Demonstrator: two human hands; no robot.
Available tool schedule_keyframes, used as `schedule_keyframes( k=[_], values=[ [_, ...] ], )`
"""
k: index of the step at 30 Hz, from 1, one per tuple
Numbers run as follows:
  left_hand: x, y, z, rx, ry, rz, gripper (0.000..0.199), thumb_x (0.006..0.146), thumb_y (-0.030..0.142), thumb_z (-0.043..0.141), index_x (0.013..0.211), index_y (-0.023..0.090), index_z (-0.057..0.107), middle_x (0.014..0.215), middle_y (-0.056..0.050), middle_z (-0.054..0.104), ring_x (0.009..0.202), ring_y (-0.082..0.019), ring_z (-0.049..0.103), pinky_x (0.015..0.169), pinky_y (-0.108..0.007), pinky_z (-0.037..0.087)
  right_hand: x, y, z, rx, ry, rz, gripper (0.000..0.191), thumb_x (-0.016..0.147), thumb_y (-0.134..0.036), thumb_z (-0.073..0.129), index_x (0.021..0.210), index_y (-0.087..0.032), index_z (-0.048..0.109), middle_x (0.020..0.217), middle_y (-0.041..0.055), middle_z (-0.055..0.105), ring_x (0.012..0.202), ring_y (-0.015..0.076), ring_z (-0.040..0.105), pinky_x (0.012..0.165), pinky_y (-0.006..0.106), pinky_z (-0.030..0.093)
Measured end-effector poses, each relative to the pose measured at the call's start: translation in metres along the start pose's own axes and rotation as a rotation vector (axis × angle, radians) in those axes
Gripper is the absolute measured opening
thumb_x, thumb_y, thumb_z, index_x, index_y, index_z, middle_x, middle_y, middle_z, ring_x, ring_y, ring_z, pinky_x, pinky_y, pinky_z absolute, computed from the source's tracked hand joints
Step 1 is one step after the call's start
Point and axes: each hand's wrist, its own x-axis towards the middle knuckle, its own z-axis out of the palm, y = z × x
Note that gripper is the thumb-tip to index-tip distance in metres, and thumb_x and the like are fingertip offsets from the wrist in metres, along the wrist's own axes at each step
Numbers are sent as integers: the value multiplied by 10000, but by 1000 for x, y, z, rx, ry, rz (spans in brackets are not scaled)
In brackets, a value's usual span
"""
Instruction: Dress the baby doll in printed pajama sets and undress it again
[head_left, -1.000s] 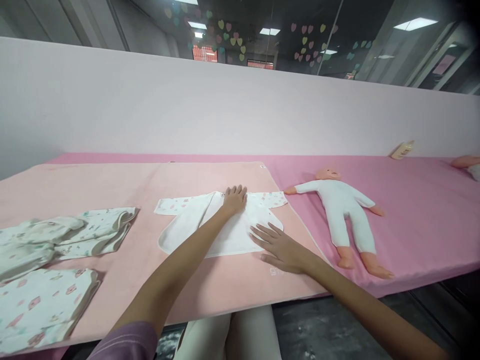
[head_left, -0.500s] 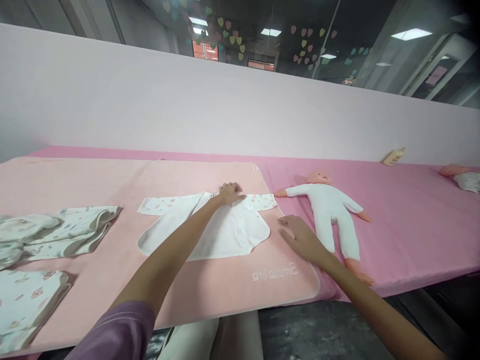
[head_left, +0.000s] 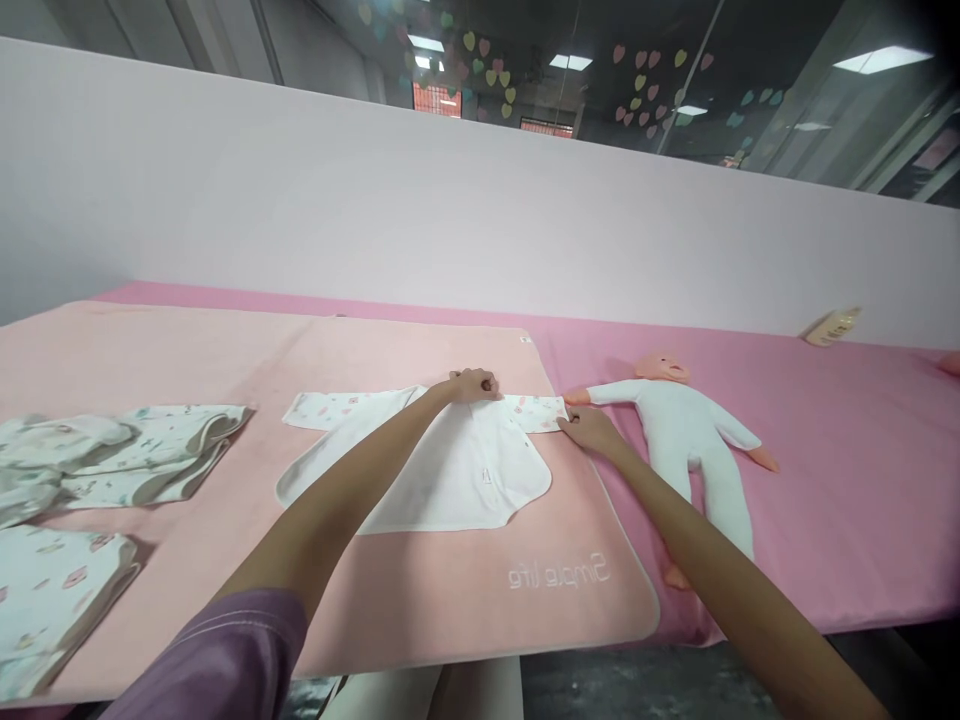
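A white baby shirt (head_left: 450,470) with flower-printed sleeves lies spread flat, its collar side away from me. My left hand (head_left: 474,385) is closed at the shirt's upper edge, by the collar and the shoulder of the right-side sleeve; its fingertips are partly hidden. At the far end of that sleeve (head_left: 531,412), my right hand (head_left: 592,430) pinches the cuff. Just beyond the cuff lies a baby doll (head_left: 686,435) in a white body suit, on its back with arms spread. My right forearm covers part of its legs.
Under the shirt is a peach mat (head_left: 420,610) with lettering, over a pink table cover (head_left: 847,460). Folded printed baby clothes (head_left: 157,455) and a folded printed cloth (head_left: 60,600) lie at left. A bottle (head_left: 834,327) lies by the white wall (head_left: 450,220).
My right hand has moved from beside the shirt up to the sleeve cuff and closed on it. My left hand has curled from spread fingers into a closed grip. The view has shifted slightly.
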Motion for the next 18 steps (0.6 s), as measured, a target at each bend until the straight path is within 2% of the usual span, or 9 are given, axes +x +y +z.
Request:
schedule_keyframes(
  k=[3, 5, 7, 9, 12, 14, 16, 18],
  values=[
    [0, 2, 6, 44, 68, 8, 290, 913, 552, 640, 997, 278, 680, 1061, 8, 772, 1087, -253, 685, 1123, -458, 351, -15, 9, -7, 2, 47, -1, 371, 986, -437, 510, 685, -241, 415, 689, 14, 599, 644, 184, 511, 602, 311, 279],
    [0, 8, 8, 80, 128, 27, 256, 956, 492, 605, 1061, 265, 661, 1107, -23, 761, 1158, -278, 664, 1141, -483, 325, -28, 17, -21, 18, 112, -2, 317, 973, -419, 524, 717, -239, 471, 710, 15, 620, 646, 189, 521, 613, 317, 298],
    [1, 20, 13, 115, 208, 49, 226, 1005, 416, 545, 1122, 249, 643, 1227, -74, 733, 1270, -305, 605, 1170, -509, 288, -39, 30, -41, 47, 217, 7, 242, 975, -419, 540, 814, -240, 565, 778, 24, 669, 687, 201, 560, 654, 323, 347],
    [6, 38, 23, 137, 283, 63, 241, 1049, 350, 460, 1185, 242, 628, 1347, -111, 682, 1348, -314, 545, 1190, -518, 269, -44, 55, -68, 58, 383, 50, 190, 977, -420, 565, 939, -246, 629, 878, 41, 714, 754, 215, 594, 722, 336, 392],
    [21, 79, 49, 127, 355, 94, 304, 1088, 379, 399, 1273, 255, 606, 1426, -111, 640, 1374, -302, 525, 1178, -488, 322, -41, 119, -110, 25, 635, 143, 218, 944, -318, 608, 1137, -230, 660, 1067, 102, 746, 834, 215, 615, 803, 362, 423],
    [34, 109, 70, 94, 357, 166, 369, 1066, 488, 478, 1315, 244, 599, 1434, -120, 638, 1371, -315, 533, 1169, -478, 357, -35, 174, -131, -23, 712, 240, 278, 925, -239, 595, 1185, -190, 683, 1088, 169, 752, 861, 225, 619, 818, 390, 423],
    [48, 138, 92, 83, 288, 215, 483, 1023, 565, 561, 1353, 213, 582, 1443, -144, 637, 1371, -330, 536, 1157, -476, 376, -31, 227, -142, -69, 656, 294, 332, 867, -179, 627, 1189, -151, 704, 1126, 235, 753, 841, 231, 602, 810, 420, 414],
    [60, 161, 112, 95, 247, 248, 539, 998, 592, 603, 1330, 167, 591, 1411, -172, 654, 1343, -342, 554, 1139, -476, 386, -29, 268, -142, -81, 506, 377, 306, 793, -232, 757, 1082, -134, 736, 1105, 274, 757, 760, 226, 577, 750, 435, 408]
  ],
)
